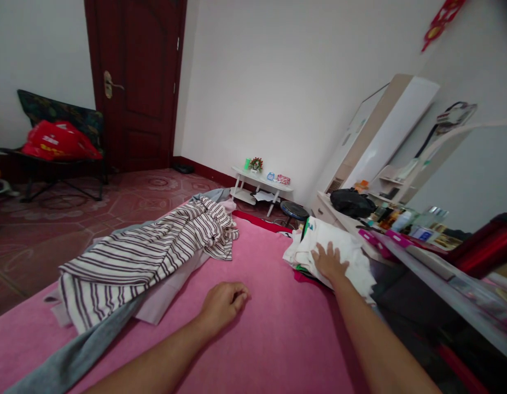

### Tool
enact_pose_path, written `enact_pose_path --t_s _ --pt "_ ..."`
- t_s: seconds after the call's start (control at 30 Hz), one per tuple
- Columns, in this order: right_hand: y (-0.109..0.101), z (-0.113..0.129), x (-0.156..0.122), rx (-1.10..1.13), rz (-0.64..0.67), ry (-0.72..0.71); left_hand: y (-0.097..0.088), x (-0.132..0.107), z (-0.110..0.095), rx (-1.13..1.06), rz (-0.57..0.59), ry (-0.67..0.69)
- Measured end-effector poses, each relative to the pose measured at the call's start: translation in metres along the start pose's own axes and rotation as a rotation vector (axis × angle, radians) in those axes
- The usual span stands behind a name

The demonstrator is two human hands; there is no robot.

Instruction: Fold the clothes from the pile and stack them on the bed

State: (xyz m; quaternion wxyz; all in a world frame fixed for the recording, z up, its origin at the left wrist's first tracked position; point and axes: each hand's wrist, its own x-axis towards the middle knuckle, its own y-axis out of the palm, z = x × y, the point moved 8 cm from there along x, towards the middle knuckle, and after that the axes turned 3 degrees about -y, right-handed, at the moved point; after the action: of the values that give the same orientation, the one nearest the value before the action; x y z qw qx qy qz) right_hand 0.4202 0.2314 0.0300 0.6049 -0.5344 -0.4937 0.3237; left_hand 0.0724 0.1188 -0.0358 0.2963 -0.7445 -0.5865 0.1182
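My right hand (330, 262) lies flat with spread fingers on a white folded garment (351, 246), the top of a stack at the right edge of the pink-covered bed (265, 339). Green and dark edges of other cloth show beneath the white one. Over the middle of the bed is my left hand (224, 306), its fingers loosely curled in and nothing visible in them. To its left, a striped garment (142, 254) in white and dark brown lies rumpled over several others. Among those are a grey one (85, 350) and a pale pinkish one (171, 290).
A dressing table (327, 210) with a black bag (351, 202) and bottles stands close on the right. Beyond the bed are a round stool (294, 210) and a small white table (261, 178). A folding chair (60, 106) holds a red bag (58, 141) near the door.
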Motion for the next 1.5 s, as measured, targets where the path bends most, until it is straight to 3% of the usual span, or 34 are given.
enact_pose_path --t_s 0.17,0.23,0.33,0.43,0.6,0.73,0.83,0.93,1.07,1.13,1.2,1.27,1.5 --pt "0.005 0.060 -0.080 -0.046 -0.216 -0.062 -0.002 -0.002 -0.002 0.001 0.007 0.004" --pt "0.018 0.084 -0.108 -0.023 -0.172 -0.097 -0.003 -0.003 -0.005 0.014 0.008 0.008" --pt "0.038 0.106 -0.132 0.064 0.050 -0.114 -0.005 -0.006 -0.007 0.024 0.021 0.018" --pt "0.042 0.114 -0.144 0.112 0.169 -0.115 -0.005 -0.007 -0.007 0.026 0.028 0.037" --pt "0.039 0.112 -0.155 0.112 0.157 -0.114 -0.003 -0.012 -0.008 0.035 0.048 0.086" --pt "0.042 0.108 -0.156 0.154 0.137 -0.143 -0.012 -0.020 -0.025 0.154 0.025 0.195" --pt "0.044 0.102 -0.152 0.194 0.115 -0.150 -0.043 -0.020 -0.037 0.262 -0.044 0.207" --pt "0.046 0.099 -0.149 0.260 0.094 -0.165 -0.107 -0.010 -0.037 0.356 -0.224 0.118" --pt "0.047 0.096 -0.147 0.359 0.064 -0.203 -0.200 -0.005 -0.004 0.448 -0.515 -0.062" --pt "0.048 0.095 -0.146 0.387 0.051 -0.212 -0.227 -0.008 0.026 0.553 -0.594 -0.243" --pt "0.048 0.094 -0.144 0.405 0.035 -0.216 -0.237 -0.010 0.054 0.678 -0.593 -0.401" --pt "0.049 0.093 -0.144 0.424 0.019 -0.227 -0.236 -0.009 0.068 0.759 -0.562 -0.450" --pt "0.044 0.094 -0.145 0.497 -0.043 -0.268 -0.233 -0.008 0.073 0.709 -0.563 -0.460"
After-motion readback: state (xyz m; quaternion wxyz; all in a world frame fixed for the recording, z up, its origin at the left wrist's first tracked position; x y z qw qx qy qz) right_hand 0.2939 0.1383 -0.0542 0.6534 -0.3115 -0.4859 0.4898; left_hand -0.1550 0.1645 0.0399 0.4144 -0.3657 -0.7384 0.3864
